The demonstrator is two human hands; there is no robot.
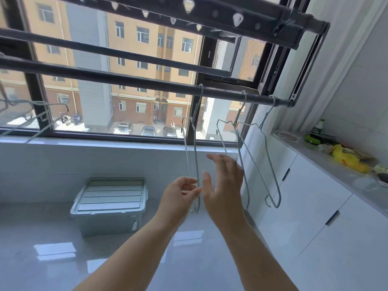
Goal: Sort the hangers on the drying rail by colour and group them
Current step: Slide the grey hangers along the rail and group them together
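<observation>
The left hand [182, 191] pinches the low end of a grey hanger [196, 156] hooked on the near rail [126, 79], the right hand [223, 181] spread empty beside it; a sideways tug could unhook it.

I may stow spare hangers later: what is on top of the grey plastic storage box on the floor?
Nothing rests on the grey plastic storage box; its ribbed lid is shut and bare. The lid hides whatever is inside.
</observation>
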